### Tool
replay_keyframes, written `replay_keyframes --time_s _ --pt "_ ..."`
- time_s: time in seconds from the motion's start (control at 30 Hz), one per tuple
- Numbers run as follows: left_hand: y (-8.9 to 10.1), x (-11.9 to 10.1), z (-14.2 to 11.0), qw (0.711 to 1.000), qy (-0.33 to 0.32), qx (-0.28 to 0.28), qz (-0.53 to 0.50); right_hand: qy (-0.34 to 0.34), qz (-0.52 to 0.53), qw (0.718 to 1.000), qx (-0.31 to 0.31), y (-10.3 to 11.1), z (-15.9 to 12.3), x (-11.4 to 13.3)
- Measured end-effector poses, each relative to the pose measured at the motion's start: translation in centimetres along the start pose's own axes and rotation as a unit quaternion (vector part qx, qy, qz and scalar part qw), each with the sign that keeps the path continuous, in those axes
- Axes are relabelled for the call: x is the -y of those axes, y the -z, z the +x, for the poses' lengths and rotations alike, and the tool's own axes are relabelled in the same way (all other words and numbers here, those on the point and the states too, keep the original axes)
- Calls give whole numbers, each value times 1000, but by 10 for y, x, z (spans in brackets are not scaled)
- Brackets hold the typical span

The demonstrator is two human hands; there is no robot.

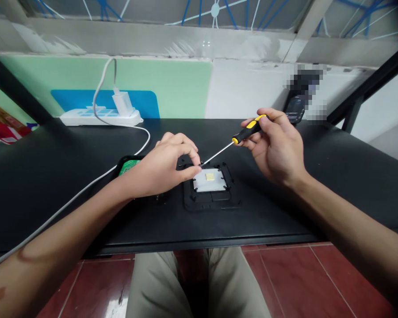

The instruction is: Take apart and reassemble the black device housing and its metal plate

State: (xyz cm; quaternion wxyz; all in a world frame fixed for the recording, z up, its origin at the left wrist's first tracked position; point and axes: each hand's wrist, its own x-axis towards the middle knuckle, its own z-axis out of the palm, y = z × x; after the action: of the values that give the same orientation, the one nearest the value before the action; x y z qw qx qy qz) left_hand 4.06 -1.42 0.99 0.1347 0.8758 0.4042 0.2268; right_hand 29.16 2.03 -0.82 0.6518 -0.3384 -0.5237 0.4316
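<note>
My right hand (278, 145) is closed around the black and yellow handle of a screwdriver (250, 129). Its metal shaft slants down and left to the upper left corner of a silver plate (202, 182) with a small pale yellow square pad (210, 176). This plate sits in a black plastic housing (204, 205) that lies flat on the table. My left hand (172, 165) pinches thumb and forefinger together at the screwdriver's tip; whatever is between them is too small to make out. Partly hidden behind my left wrist is a green circuit board (128, 166) in a black frame.
A white power strip (101, 117) with a plugged-in charger (122, 104) stands at the back left. Its white cable (86, 189) crosses the black table (272, 212) on the left. A red and brown packet (5, 121) is at far left, a dark device (296, 108) at back right.
</note>
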Motion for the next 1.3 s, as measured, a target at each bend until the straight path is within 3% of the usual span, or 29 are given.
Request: replay_keyframes --time_s 1.3 --pt "-1 -2 0 1000 -13 14 25 11 -25 1000 11 -4 -4 3"
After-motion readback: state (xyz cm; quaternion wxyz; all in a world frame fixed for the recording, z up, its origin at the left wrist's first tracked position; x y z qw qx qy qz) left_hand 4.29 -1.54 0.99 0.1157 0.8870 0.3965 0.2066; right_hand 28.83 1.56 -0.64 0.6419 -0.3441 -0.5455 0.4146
